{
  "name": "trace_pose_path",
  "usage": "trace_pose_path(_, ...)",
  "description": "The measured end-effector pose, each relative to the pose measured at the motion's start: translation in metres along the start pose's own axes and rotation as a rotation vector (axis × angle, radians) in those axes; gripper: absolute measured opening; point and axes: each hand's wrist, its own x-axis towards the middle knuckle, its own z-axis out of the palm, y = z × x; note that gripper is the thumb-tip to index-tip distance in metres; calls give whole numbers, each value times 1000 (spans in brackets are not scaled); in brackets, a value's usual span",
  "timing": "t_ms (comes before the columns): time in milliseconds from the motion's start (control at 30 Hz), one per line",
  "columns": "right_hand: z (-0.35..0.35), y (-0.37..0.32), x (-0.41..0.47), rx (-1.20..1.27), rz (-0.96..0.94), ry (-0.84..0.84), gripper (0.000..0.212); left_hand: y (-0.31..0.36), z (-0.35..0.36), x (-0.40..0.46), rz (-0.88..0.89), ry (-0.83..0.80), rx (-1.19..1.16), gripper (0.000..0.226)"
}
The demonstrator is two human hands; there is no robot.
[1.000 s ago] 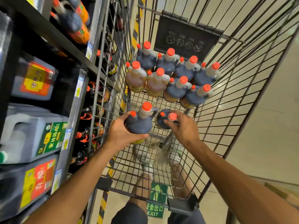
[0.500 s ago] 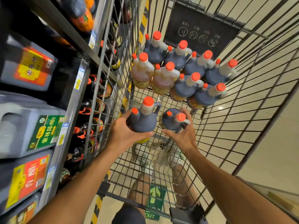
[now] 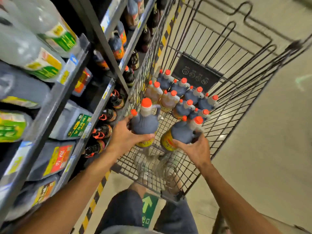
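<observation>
My left hand [image 3: 125, 136] grips a dark bottle with orange caps [image 3: 144, 123], held upright above the near part of the wire cart [image 3: 224, 125]. My right hand [image 3: 194, 149] holds a second dark bottle [image 3: 181, 133] from below, tilted to the right, its yellow label facing me. Several more dark and amber bottles with orange caps [image 3: 180, 97] stand grouped at the cart's far end.
Metal shelves [image 3: 55, 98] on the left hold large grey jugs [image 3: 72, 122] and small dark bottles [image 3: 103, 130]. A yellow-black striped line [image 3: 94, 200] runs along the floor by the shelf. My legs stand behind the cart over a green exit arrow sign [image 3: 148, 208].
Both bottles have risen from the cart floor. The right bottle now tilts and shows its label. The view has swung so the shelves fill more of the left.
</observation>
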Motion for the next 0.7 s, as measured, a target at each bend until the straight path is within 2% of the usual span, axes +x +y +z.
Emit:
trace_pose_path(67,-31,-27,-24,-14,-51,-23,86,29,-10,-27,40,7,-12,71)
trace_pose_path(200,-86,-78,-59,24,-202,-90,76,80,-24,-83,136,74,-51,86)
trace_pose_path(333,-128,-111,-86,21,-377,-151,67,117,-28,-139,201,217,-86,64)
trace_pose_path(433,-155,-127,-104,57,-501,-187,81,128,-21,-180,266,320,-119,54)
trace_pose_path(600,-185,-155,-135,62,-689,-264,72,124,-19,-260,302,500,-168,68)
trace_pose_path(700,-191,-161,-155,73,-759,-348,69,110,-17,-311,313,628,-164,65)
